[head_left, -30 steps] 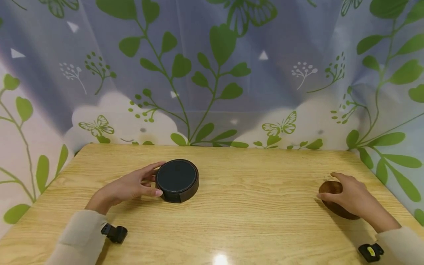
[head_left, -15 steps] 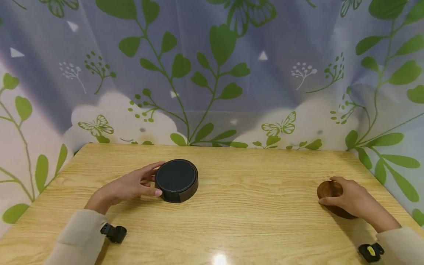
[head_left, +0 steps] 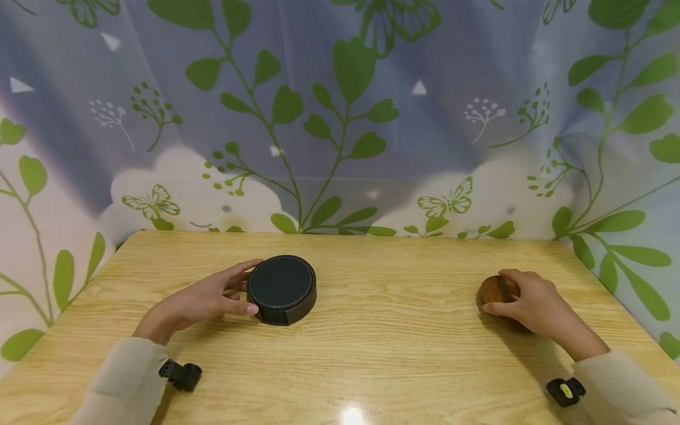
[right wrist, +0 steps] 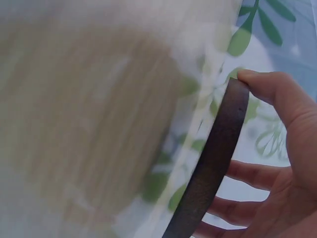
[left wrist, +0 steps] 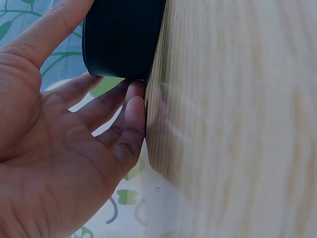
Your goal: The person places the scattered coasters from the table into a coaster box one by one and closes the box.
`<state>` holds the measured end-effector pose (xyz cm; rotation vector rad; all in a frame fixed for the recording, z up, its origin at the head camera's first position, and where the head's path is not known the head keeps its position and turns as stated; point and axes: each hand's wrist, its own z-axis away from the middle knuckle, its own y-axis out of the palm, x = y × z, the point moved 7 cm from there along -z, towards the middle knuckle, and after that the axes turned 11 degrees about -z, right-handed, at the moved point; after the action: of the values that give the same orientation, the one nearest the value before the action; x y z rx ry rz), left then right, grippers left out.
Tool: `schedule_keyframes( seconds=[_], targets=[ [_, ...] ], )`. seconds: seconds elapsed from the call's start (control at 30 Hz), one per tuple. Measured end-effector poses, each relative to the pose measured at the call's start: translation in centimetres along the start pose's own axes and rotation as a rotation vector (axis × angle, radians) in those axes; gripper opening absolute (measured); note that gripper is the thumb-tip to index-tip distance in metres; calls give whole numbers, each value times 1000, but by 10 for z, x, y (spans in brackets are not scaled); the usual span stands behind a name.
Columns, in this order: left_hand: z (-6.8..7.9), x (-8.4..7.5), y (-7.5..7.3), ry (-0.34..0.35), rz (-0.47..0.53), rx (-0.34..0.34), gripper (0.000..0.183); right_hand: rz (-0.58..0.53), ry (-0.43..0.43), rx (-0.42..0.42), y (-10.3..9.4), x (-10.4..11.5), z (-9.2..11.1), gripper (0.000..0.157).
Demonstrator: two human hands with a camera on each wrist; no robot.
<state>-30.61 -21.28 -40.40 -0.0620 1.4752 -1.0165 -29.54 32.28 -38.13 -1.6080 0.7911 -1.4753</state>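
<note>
A round black leather coaster holder with pale stitching around its top stands on the table, left of the middle. My left hand holds it from the left, thumb at the front of its side wall and forefinger at the back. In the left wrist view the other fingers curl below the holder. Farther right, my right hand grips a round dark-brown wooden coaster by its edge. The right wrist view shows this coaster edge-on and tilted, pinched between thumb and fingers, with a gap to the tabletop.
The light wood table spreads between both hands. Behind it hangs a curtain printed with green leaves and butterflies, close along the back edge and both sides. A black wrist camera sits by the left sleeve.
My right hand has moved left with the wooden coaster, mostly in the last half second. The left hand and the black holder stay in place on the table; the view has shifted slightly.
</note>
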Motion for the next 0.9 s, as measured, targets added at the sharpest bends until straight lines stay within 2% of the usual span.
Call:
schedule_keyframes(
  seconds=[0.27, 0.5, 0.9],
  targets=[
    [0, 1, 0, 3, -3, -3, 100, -47, -55, -19, 15, 51, -10, 87],
    [1, 0, -1, -3, 1, -3, 100, -57, -42, 6, 27, 90, -19, 84],
    [0, 1, 0, -6, -3, 2, 100, -116, -102, 48, 52, 161, -36, 78]
  ],
)
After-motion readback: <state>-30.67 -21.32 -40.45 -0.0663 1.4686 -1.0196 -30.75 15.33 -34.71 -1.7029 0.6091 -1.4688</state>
